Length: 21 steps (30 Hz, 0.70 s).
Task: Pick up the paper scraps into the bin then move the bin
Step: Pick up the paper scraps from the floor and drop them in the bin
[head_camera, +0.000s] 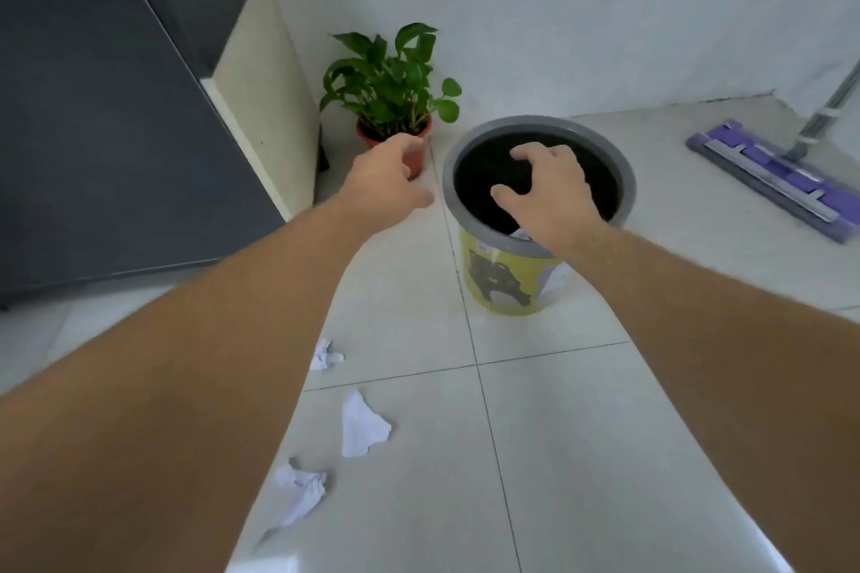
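The round yellow plastic bin with a grey rim [512, 279] stands on the floor directly under the fingers of the right hand [554, 191], which hovers over its dark mouth. Those fingers are spread and curled downward, loosely open, with nothing visibly held in them. A bit of white paper [520, 234] shows inside the bin just beneath the heel of that hand, so at least one scrap seems to be in already.

The left hand [386, 181] reaches forward beside the bin's rim, its fingers relaxed and partly open; it holds nothing that can be seen, though the palm faces away.

Three crumpled white paper scraps lie on the floor well behind both sets of fingers, towards the person: a small one [325, 355], a flat torn one [363, 426] and a crushed one [302, 491] nearest the elbow. Judging from this, the collecting is only partly done: these three are left to gather, and the bin has yet to be moved.

The floor is pale glossy tile with dark grout lines [558, 433]. Just past the left fingertips stands a green leafy plant in a red-orange pot [395, 107] against a white wall. A dark grey cabinet [116, 107] rises left of it, and a purple flat mop [772, 177] lies well to the right of the right fingers.
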Available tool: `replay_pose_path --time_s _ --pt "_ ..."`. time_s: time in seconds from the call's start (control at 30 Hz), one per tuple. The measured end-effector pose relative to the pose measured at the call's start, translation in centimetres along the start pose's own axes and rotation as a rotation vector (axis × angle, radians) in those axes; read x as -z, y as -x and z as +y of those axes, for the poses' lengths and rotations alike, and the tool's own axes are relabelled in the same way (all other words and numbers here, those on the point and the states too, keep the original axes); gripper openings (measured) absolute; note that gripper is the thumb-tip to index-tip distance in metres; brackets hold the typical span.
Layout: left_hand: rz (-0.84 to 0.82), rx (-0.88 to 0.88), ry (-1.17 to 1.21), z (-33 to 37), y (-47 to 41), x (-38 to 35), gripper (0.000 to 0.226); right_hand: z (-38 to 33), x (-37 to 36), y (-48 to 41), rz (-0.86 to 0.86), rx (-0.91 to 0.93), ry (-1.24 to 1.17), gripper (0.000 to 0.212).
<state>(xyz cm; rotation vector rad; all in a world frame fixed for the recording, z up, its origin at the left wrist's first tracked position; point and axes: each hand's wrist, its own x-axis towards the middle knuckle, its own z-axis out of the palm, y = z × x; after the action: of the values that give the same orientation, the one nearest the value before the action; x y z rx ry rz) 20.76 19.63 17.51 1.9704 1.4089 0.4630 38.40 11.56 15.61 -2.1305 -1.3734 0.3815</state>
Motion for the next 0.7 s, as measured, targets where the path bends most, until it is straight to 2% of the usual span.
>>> replay_pose_path --time_s 0.17,0.33,0.4,0.57,0.7 --pt "0.037 0.224 0.058 -9.1 5.5 4.6 0.075 -4.5 -4.2 3.5 0.010 0.127 -0.125 0.054" --pt "0.019 0.438 0.096 -18.6 13.0 4.0 0.084 -6.2 -10.8 7.9 -0.144 0.128 -0.083 0.062" --pt "-0.049 0.492 0.067 -21.8 15.3 2.8 0.091 -5.9 -13.7 9.7 -0.212 0.108 -0.097 0.065" --pt "-0.241 0.495 -0.164 -27.9 19.9 -1.8 0.108 -4.1 -21.3 14.5 -0.386 0.091 -0.080 0.070" --pt "-0.362 0.569 -0.179 -30.7 22.0 -6.1 0.118 -2.2 -25.5 17.0 -0.497 0.051 -0.050 0.074"
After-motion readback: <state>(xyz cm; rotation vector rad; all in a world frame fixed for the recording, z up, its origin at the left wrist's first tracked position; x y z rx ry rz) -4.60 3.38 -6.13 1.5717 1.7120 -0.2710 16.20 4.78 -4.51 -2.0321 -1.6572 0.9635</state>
